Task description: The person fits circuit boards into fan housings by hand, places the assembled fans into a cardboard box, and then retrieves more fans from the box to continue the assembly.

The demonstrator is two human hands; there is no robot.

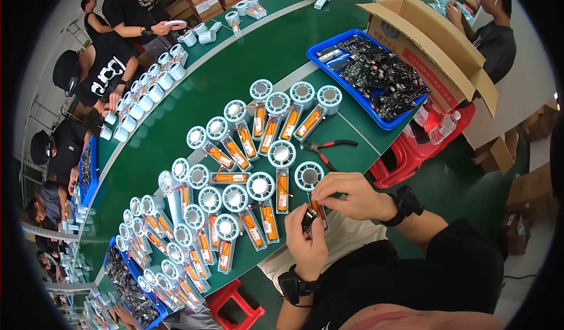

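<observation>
At the near table edge, a light-blue handheld fan body [309, 176] lies with its round head away from me and its open handle, with an orange battery inside, under my hands. My left hand [306, 248] pinches a small black circuit board [308, 218] beside that handle. My right hand [355, 196] is closed, thumb and fingertips together over the handle's upper part; what they pinch is hidden. Just beyond lie pliers [328, 147] with red and black handles. Left of my hands stands another fan body [282, 154] with its battery showing.
Several rows of similar fan bodies [235, 198] cover the green table [205, 83] to my left. A blue tray [385, 124] of black circuit boards sits far right by a cardboard box [429, 54]. A red stool [396, 165] holds a bottle [445, 127]. Co-workers [97, 74] line the far side.
</observation>
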